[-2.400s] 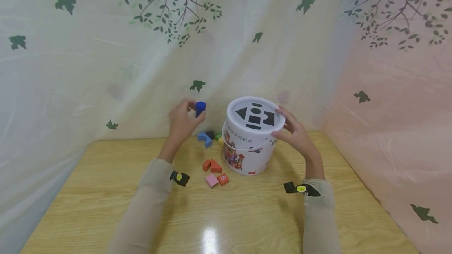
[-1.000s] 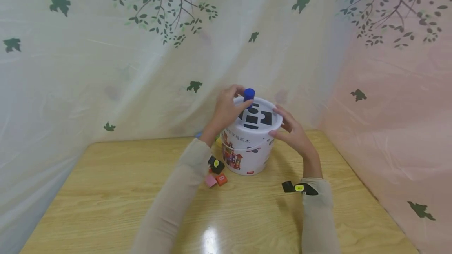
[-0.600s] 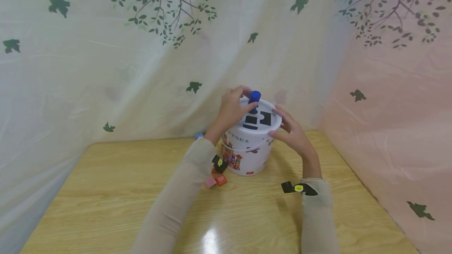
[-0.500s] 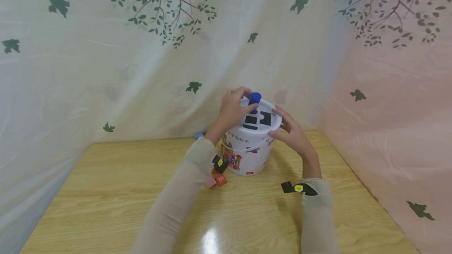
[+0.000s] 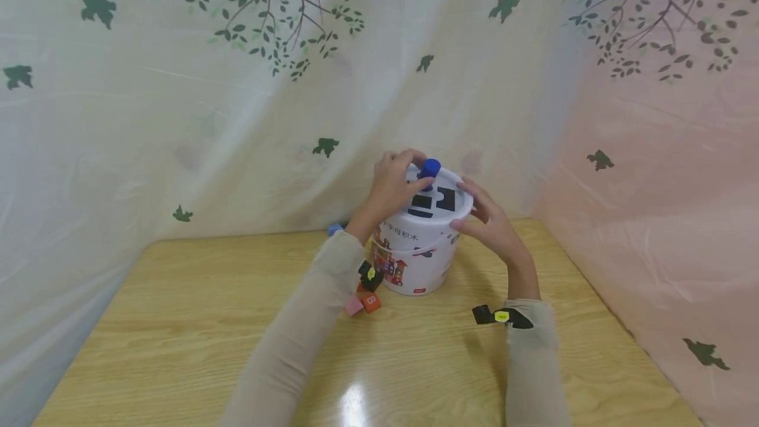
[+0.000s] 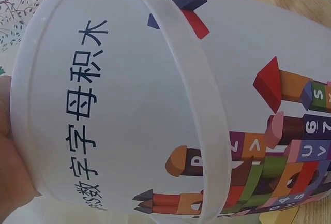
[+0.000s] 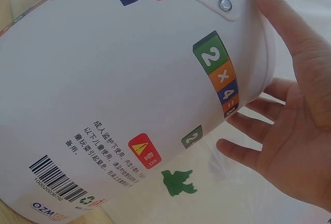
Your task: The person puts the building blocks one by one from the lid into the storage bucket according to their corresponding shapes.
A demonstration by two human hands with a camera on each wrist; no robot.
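A small deep-blue block [image 5: 431,167], round like a short peg with a flat top, leans at a tilt over the lid [image 5: 428,219] of a white bucket [image 5: 428,274]. The left hand [image 5: 391,186] pinches it between thumb and fingers; its lower end is hard to make out, so I cannot tell whether it has entered a hole. The lid is white with dark cut shapes — a rectangle, a notched one, a narrow bar. The bucket stands upright on the wooden table [image 5: 196,321], a pale handle [image 6: 199,79] slung across its front. Its wall carries black Chinese characters, towers of coloured bricks, a "2 × 4" strip and a barcode. The right hand [image 5: 493,219] holds the bucket by the rim — thumb and fingers set well apart along the edge. Near its base lie a pink block [image 5: 354,306] and a red block [image 5: 371,302] marked B.
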